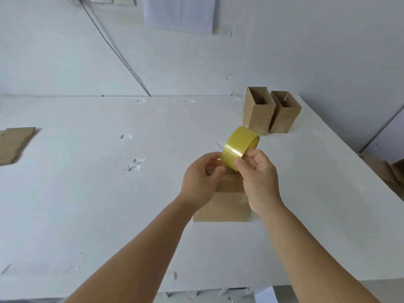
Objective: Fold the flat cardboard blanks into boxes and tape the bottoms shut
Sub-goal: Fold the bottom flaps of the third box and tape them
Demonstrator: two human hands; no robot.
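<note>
At nine o'clock on the white tabletop [87, 193], near its left edge, a stack of flat brown cardboard blanks [13, 145] is laid out, cut off by the frame; it is judged to be the supply waiting to be folded. Scraps of clear tape [134, 165] are stuck here and there on the surface.

At the centre, the left hand [201, 180] is held over the folded brown cardboard box [223, 204], which is stood on the table with its closed flaps upward. Its fingers are curled, with thumb and fingertips brought together at the near edge of the roll, apparently pinching the free end of the tape; the end itself is too thin and clear to be made out. The translucent yellow roll of packing tape [239, 145] is held just above the box, at twelve o'clock from the hands. It is gripped by the right hand [258, 176], whose thumb and fingers are curled round its rim, so that a strip can be drawn off and laid over the flap seam.

At one o'clock, well apart from the hands, two upright open-topped brown cardboard boxes [271, 112] are set side by side, touching, near the table's far right corner; they are judged to be finished and parked clear of the work.
</note>
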